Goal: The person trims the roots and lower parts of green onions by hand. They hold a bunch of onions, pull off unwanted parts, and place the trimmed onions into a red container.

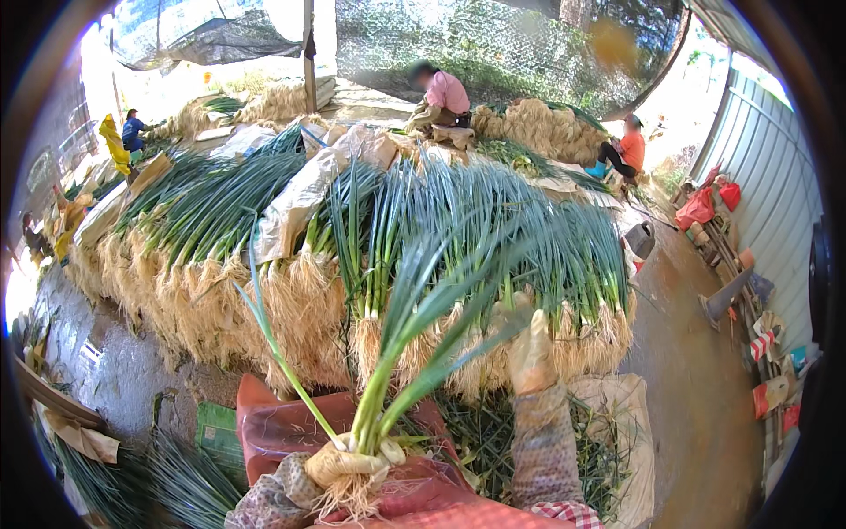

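Observation:
My left hand (350,461), in a pale, soiled glove, is shut around the white stems of a small bunch of green onions (375,397). The bunch's leaves fan up and away from me, and its pale roots hang below my fist. My right hand (532,350), gloved too, reaches forward at the root side of a long heap of green onions (462,218). Its fingers are blurred and partly behind leaf tips, so I cannot tell whether they hold anything. A reddish waterproof apron (423,492) covers my lap.
Loose leaf trimmings (486,436) lie beside my lap on a pale sack (631,423). A green crate (221,436) and more onions (188,479) are at lower left. Several people work beyond the heap. Tools and red bags (697,206) line the metal wall (767,145).

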A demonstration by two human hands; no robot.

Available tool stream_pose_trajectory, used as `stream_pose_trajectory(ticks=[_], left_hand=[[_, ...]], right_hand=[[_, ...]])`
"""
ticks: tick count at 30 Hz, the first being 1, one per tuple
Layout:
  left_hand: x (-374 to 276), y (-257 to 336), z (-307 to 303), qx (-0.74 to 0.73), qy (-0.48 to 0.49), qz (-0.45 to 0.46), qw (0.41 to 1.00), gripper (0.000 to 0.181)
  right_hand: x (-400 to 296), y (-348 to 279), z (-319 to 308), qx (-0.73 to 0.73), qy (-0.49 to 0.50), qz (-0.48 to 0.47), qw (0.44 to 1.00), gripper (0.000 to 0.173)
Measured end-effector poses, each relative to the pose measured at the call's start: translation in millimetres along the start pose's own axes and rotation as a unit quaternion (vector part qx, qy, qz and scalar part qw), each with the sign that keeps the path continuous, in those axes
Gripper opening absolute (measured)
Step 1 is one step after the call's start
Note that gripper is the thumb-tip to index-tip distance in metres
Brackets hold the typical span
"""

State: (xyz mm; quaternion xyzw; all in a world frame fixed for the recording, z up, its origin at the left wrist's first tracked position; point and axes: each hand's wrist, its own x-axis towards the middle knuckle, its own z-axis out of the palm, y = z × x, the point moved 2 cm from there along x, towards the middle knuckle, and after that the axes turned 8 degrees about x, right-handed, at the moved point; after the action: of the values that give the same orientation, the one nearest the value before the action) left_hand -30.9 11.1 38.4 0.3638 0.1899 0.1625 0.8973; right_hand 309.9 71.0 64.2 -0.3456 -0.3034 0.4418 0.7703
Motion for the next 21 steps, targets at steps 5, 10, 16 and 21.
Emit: stream_pose_trajectory(ticks=[5,10,16,21], left_hand=[[31.6,-38.5,-13.4,-0.056,0.004,0.013,0.998,0.029],[37.8,-28.5,12.7,-0.086,0.005,-0.017,0.996,0.031],[30.8,14.6,14.1,-0.119,0.025,0.071,0.990,0.039],[61.0,0.2,6.3,-0.034,0.048,0.104,0.993,0.065]], right_hand=[[55.5,34.8,-76.3,-0.335,0.203,-0.038,0.919,0.061],[63.5,25.1,-55.1,-0.687,0.163,0.155,0.691,0.037],[66.5,-0.2,-44.3,-0.403,0.194,-0.064,0.892,0.026],[-30.4,36.2,-19.9,-0.294,0.113,-0.074,0.946,0.027]])
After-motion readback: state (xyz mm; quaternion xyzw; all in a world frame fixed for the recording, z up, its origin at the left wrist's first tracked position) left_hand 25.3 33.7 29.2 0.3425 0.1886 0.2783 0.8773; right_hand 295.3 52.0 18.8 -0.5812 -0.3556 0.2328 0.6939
